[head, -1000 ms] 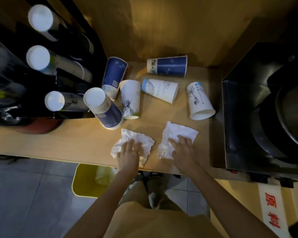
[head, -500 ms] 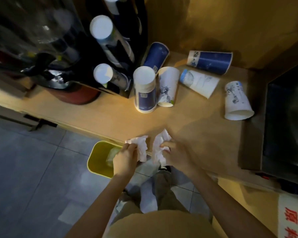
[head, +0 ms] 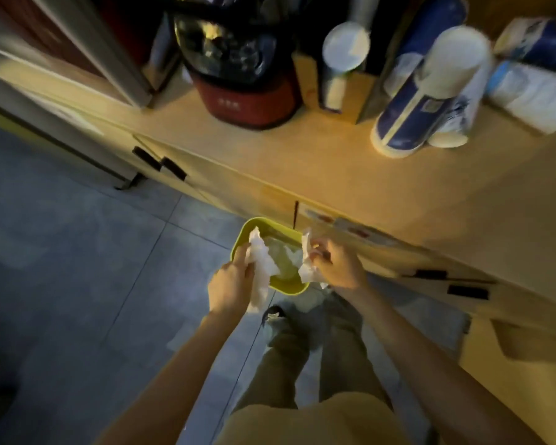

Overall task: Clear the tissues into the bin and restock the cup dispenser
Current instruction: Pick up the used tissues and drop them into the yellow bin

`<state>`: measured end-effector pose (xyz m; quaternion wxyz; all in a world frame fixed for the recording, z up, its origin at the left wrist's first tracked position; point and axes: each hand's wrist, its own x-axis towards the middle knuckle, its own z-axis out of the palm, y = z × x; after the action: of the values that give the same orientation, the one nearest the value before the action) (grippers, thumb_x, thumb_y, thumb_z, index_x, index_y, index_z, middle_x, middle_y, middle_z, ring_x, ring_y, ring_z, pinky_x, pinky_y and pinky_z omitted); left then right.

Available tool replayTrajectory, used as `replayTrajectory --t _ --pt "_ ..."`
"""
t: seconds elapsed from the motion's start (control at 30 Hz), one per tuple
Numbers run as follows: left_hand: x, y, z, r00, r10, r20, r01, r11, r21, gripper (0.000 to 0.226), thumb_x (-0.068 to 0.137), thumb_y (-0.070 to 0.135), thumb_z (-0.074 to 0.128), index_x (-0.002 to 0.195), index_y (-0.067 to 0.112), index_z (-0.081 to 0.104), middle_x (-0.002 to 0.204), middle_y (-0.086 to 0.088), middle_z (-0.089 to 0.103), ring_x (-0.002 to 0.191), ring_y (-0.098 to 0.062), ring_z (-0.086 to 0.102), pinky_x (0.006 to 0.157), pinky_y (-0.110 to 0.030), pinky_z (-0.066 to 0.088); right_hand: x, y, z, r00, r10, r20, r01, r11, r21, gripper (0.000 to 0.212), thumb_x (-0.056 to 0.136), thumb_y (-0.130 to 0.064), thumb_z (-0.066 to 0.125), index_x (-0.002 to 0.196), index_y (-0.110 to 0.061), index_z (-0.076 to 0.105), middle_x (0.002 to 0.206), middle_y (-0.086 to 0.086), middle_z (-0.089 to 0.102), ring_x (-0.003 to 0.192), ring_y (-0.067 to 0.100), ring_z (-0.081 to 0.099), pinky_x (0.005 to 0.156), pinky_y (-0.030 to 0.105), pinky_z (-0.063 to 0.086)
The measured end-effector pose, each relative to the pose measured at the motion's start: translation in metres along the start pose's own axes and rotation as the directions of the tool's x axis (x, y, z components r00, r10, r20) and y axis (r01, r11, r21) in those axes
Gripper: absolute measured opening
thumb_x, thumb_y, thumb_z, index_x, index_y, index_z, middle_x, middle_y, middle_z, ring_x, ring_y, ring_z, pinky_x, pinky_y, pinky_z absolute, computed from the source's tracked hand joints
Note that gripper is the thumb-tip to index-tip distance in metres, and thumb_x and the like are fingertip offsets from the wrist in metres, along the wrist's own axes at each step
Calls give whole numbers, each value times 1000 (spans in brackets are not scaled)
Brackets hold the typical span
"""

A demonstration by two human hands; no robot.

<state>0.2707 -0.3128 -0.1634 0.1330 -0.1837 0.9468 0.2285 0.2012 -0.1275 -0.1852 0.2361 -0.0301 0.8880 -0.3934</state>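
Over the yellow bin on the floor, the left hand clutches one crumpled tissue; the right hand pinches another tissue; blurred cups lie above on the counter.

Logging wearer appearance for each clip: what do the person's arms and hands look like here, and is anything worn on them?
Both forearms are bare up to the frame edge: no sleeves visible, no gloves. The left hand and right hand show no rings, watch or wristbands that I can make out, though the picture is dim and a little blurred. Lower down, a mustard-yellow top and olive-grey trousers are visible.
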Motion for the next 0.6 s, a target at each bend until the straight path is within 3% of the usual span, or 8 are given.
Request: replayTrajectory --t 0.07,0.1,0.17,0.23,0.37,0.43,0.5,0.6 --pt "10 -18 5 1000 12 22 -13 1000 15 40 95 21 38 134 28 39 96 -21 68 83 -41 63 69 -44 48 5 2 18 1000 -16 -1 16 998 64 32 85 -19 56 114 -5 60 99 18 70 91 29 65 74 29 44" --pt "16 -26 10 1000 4 30 -4 1000 -2 39 95 18 39 132 27 44 95 -21 68 82 -41 63 68 -44 48 9 4 27 1000 -29 5 29 997 76 32 85 -21 54 110 -5 62 93 14 70 84 25 63 67 22 38" --pt "28 -41 23 998 -39 49 41 998 -41 31 93 12 40 117 16 60 91 -23 69 78 -39 63 62 -40 45 19 11 44 999 -38 38 35 997 68 19 85 -14 57 97 -3 67 87 14 71 81 27 63 63 20 33" --pt "41 -57 42 993 -103 60 108 990 -93 29 91 5 42 104 5 68 87 -25 69 76 -38 64 60 -38 43 33 25 63 994 -24 106 18 998 60 15 85 0 55 91 1 69 91 20 71 86 31 63 68 24 37" --pt "64 -84 86 983 -172 68 182 965 -191 29 87 0 47 106 4 69 96 -24 71 74 -28 61 65 -27 41 66 61 101 982 25 188 -29 999 20 25 86 5 46 94 0 68 102 17 69 87 17 54 69 15 35" --pt "76 -93 111 978 -186 99 203 955 -217 28 86 2 51 110 2 66 105 -25 68 84 -31 63 70 -26 42 82 80 122 976 44 212 -44 999 -5 27 86 6 44 95 -3 68 109 15 67 97 17 55 79 16 40" --pt "87 -101 137 970 -170 173 207 952 -226 36 83 4 58 119 1 59 118 -24 62 100 -37 60 82 -32 46 97 101 143 969 65 239 -61 998 -23 28 86 7 44 98 -2 68 116 16 64 110 23 55 94 25 41" --pt "105 -112 177 964 -90 252 142 970 -196 42 83 1 59 124 2 53 125 -22 58 109 -36 57 90 -30 43 119 135 177 951 79 300 -58 995 -77 29 86 5 44 104 -1 66 121 18 62 115 27 53 91 18 36"
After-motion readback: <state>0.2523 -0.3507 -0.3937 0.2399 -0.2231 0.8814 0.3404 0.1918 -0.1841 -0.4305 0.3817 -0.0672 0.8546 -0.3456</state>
